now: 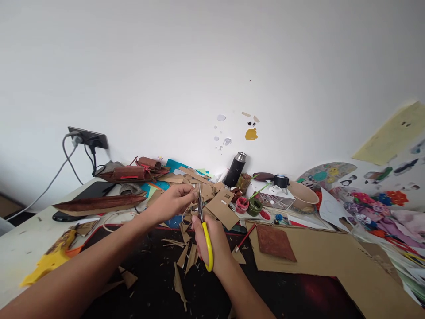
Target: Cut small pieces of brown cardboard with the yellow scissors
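In my right hand (210, 241) is a pair of scissors (207, 246) with yellow handles, its metal blades pointing up and away from me. My left hand (177, 200) is closed in a pinch right beside the blade tips. Whatever sits between its fingertips is too small to make out against the cardboard behind. Beyond both hands lies a heap of brown cardboard scraps (222, 208). Narrow cardboard offcuts (191, 259) are scattered on the dark mat (149, 283) below my hands.
A yellow glue gun (49, 257) lies at left, near a brown-painted boat-shaped piece (99, 204). Paint jars (242, 204) and a black flask (235, 170) stand by the wall. To the right, a red-brown square (275, 243) rests on a large cardboard sheet (318, 254); a paintbrush (245, 238) lies beside it.
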`<state>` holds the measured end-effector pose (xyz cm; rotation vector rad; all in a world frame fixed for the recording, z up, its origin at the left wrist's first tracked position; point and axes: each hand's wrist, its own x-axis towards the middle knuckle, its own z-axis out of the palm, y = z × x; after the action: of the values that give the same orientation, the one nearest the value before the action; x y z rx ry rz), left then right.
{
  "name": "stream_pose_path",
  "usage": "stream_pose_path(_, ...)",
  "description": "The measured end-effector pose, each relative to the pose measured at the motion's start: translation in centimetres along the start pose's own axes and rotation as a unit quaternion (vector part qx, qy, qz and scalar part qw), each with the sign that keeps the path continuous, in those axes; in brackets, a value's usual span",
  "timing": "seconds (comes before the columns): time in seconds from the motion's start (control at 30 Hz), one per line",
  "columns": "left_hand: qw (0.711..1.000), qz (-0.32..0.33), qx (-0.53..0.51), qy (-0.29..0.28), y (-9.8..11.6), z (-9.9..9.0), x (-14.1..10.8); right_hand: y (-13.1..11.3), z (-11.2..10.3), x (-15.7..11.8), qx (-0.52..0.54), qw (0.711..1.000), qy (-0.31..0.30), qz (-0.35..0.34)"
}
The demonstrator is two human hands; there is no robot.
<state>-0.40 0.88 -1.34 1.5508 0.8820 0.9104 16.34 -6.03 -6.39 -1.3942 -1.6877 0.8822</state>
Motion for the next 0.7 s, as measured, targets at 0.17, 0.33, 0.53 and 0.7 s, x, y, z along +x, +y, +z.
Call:
stream_pose_path(0.17, 0.999, -0.01, -0.037, -0.015, -0.2, -0.3, 0.0, -0.3, -0.2, 0.1, -0.05, 0.999, 0.012, -0.018)
stream_pose_path(0.33, 1.0, -0.004, -0.013, -0.026, -0.1, -1.0, 0.1, 0.1, 0.2, 0.0, -0.031, 0.999, 0.009, -0.005)
stream_pose_path(0.53, 0.997, -0.032, -0.059, -0.034, -0.7, -1.0, 0.4, 0.6, 0.4, 0.1, 0.005, 1.0, -0.008, 0.011)
stream_pose_path(0.7, 1.0, 0.001, -0.009, -0.005, 0.1, 0.5, -0.1, 0.4, 0.0, 0.3, 0.0, 1.0, -0.007, 0.01)
